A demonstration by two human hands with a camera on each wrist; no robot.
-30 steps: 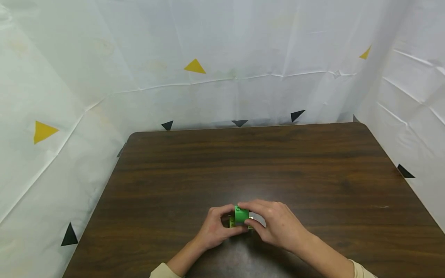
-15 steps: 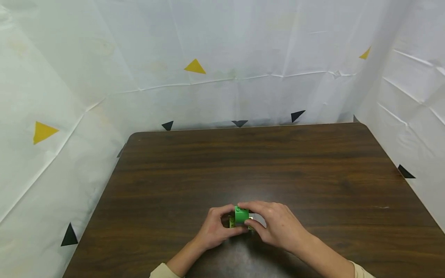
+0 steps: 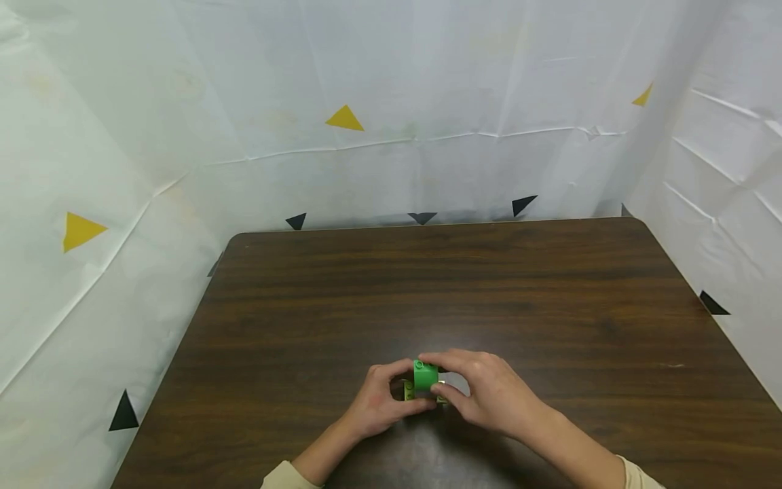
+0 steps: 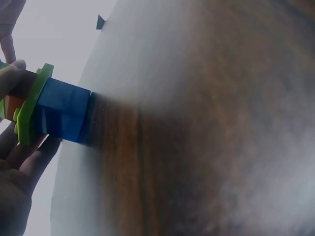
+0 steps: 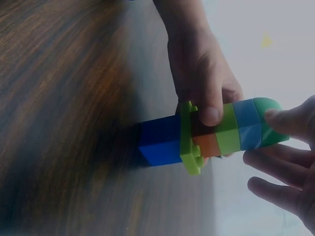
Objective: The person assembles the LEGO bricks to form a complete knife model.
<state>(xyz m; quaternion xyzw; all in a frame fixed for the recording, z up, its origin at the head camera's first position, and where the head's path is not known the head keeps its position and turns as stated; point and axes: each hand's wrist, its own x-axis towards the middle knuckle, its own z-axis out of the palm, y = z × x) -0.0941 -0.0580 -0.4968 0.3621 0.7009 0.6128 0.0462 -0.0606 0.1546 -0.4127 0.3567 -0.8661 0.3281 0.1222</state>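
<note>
A tower of toy building bricks stands upright on the brown table [image 3: 440, 292]. In the right wrist view, its base is a blue brick [image 5: 161, 141] under a wider lime plate [image 5: 188, 140]. Above come an orange brick [image 5: 209, 145], a lime brick [image 5: 229, 135], a light blue brick [image 5: 249, 125] and a rounded green brick [image 3: 425, 375] on top. My left hand [image 3: 375, 404] grips the tower around its middle, thumb on the near side. My right hand [image 3: 501, 394] pinches the rounded green brick between thumb and fingers. In the left wrist view the blue brick [image 4: 61, 110] shows below the fingers.
White sheeting [image 3: 415, 75] with yellow and black triangles hangs behind and beside the table. The table's far edge runs well beyond both hands. Pale sleeves [image 3: 287, 477] cover the forearms near the bottom of the head view.
Both hands keep their hold on the tower. The head view has shifted very slightly, and nothing else has visibly moved.
</note>
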